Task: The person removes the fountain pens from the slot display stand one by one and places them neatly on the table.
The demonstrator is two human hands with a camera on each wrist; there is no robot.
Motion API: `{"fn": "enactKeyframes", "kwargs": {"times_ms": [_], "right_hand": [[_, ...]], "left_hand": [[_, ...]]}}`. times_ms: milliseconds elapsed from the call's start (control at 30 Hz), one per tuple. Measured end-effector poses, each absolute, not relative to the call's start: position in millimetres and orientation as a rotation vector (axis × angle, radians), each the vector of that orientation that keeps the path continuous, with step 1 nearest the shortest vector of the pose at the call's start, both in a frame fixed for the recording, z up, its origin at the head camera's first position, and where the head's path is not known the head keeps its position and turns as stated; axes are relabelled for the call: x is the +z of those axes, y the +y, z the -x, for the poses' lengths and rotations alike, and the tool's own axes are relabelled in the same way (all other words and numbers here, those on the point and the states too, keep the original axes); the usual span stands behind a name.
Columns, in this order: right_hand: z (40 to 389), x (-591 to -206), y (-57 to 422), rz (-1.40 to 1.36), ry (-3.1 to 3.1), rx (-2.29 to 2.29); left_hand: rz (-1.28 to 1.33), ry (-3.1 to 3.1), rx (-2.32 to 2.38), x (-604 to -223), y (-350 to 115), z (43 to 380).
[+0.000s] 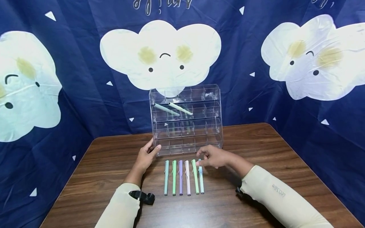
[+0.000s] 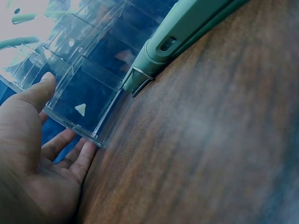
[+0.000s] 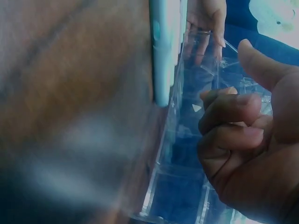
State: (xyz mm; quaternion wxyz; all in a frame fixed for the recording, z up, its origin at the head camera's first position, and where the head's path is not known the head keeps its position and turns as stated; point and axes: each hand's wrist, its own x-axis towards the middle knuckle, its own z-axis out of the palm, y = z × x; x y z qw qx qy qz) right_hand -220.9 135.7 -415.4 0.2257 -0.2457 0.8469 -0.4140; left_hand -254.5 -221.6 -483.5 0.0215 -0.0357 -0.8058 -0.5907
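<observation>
My left hand (image 1: 146,157) holds the lower left side of a clear acrylic tiered rack (image 1: 174,142), its thumb in front and the other fingers along the side. My right hand (image 1: 214,156) hovers over the top end of a light blue pen (image 1: 201,177), thumb apart from the bent fingers, nothing between them. Left of that pen lie a light green pen (image 1: 195,177), a pale pink pen (image 1: 187,179), a purple pen (image 1: 181,179), a green pen (image 1: 174,179) and a teal pen (image 1: 166,179), side by side with clips toward the rack.
In an upper tier of the rack, another teal pen (image 1: 166,110) and a pale green pen (image 1: 181,109) lean at a slant. The wooden table (image 1: 99,177) ends behind the rack at a dark blue curtain (image 1: 85,104) with cloud prints.
</observation>
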Motion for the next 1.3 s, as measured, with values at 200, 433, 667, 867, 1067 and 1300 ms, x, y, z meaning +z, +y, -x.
{"fn": "enactKeyframes", "kwargs": {"times_ms": [200, 433, 667, 867, 1067, 1300], "right_hand": [[226.3, -395.7, 133.0, 0.718, 2.375, -1.129], [235.9, -370.6, 131.3, 0.786, 2.489, -1.088], [243.1, -347.9, 128.4, 0.819, 2.596, -1.072], [258.2, -336.6, 118.2, 0.798, 2.692, -1.154], [272.8, -324.5, 103.3, 0.733, 2.728, -1.341], [284.6, -311.6, 87.7, 0.706, 2.855, -1.481]], "left_hand": [[0.095, -2.54, -1.817, -480.9, -224.3, 253.6], [0.08, -2.542, -1.81, -484.0, -225.1, 255.7], [0.099, -2.54, -1.787, -486.1, -222.9, 256.1], [0.086, -2.535, -1.789, -484.6, -224.6, 254.2], [0.082, -2.547, -1.794, -484.0, -225.3, 252.7], [0.099, -2.547, -1.802, -483.4, -223.7, 254.2]]}}
